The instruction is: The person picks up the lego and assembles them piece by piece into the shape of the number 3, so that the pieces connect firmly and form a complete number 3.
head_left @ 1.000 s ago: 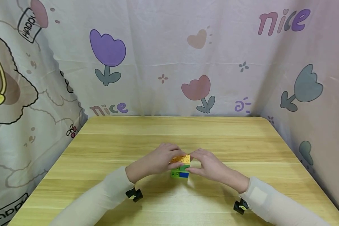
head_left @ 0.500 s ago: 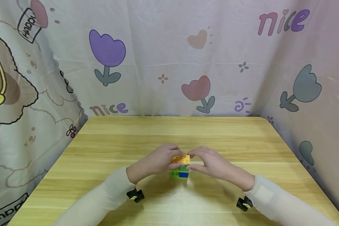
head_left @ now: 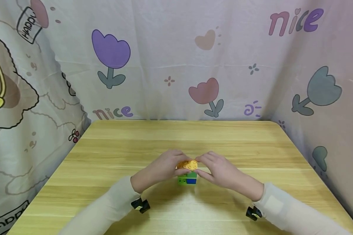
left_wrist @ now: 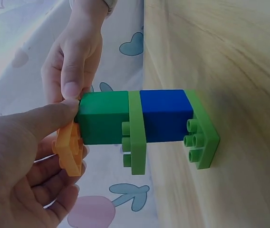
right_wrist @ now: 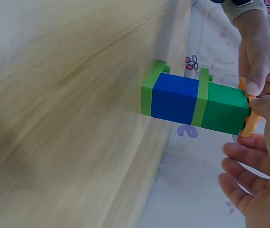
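Pinching flat orange studded plastic plate [head_left: 188, 164] atop green-and-blue toy brick stack [head_left: 187, 178], left hand [head_left: 160, 169] and right hand [head_left: 220, 171] both, fingers curled, wooden table [head_left: 176, 137].

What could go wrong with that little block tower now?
1. The orange plate sits tilted at the top of the dark green block, so it may not click on straight, or may slip from the fingers.
2. Both hands work at the top only; a hard push might tip the tower off its light green base plate.
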The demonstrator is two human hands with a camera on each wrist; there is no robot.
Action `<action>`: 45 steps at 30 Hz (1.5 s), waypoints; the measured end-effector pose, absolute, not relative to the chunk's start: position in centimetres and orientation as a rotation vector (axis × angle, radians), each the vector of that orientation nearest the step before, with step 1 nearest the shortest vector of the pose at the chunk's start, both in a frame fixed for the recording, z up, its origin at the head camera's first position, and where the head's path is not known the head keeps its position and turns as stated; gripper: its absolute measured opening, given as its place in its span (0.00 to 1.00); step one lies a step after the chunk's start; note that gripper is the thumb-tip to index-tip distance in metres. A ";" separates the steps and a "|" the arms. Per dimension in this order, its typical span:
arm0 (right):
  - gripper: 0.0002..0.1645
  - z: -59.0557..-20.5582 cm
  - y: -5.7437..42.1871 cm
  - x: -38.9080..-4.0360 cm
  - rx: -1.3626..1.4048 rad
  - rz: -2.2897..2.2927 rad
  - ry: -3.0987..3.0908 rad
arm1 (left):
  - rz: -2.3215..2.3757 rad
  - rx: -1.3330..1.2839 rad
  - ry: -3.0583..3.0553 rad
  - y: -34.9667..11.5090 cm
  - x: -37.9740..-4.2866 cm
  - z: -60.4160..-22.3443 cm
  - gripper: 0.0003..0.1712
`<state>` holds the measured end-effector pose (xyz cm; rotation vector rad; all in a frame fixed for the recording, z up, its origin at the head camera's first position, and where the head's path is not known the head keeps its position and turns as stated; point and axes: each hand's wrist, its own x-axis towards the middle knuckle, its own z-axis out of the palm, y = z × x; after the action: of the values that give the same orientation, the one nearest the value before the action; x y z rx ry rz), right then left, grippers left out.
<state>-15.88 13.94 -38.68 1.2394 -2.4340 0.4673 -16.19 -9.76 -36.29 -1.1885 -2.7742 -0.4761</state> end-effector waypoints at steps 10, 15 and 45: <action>0.21 -39.0 13.8 -15.7 1.246 0.531 -2.430 | -0.475 -1.189 -2.688 -9.6 -15.6 -36.5 0.21; 0.21 -39.0 13.9 -15.6 1.243 0.543 -2.457 | -0.496 -1.181 -2.696 -9.5 -15.6 -36.6 0.21; 0.24 -39.3 13.8 -15.5 1.101 0.797 -2.667 | -0.773 -1.046 -2.665 -13.0 -15.9 -39.1 0.26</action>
<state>-15.50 13.79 -39.30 1.1013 -2.6672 0.7969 -15.93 -13.04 -39.11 -1.0461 -2.6651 -0.7733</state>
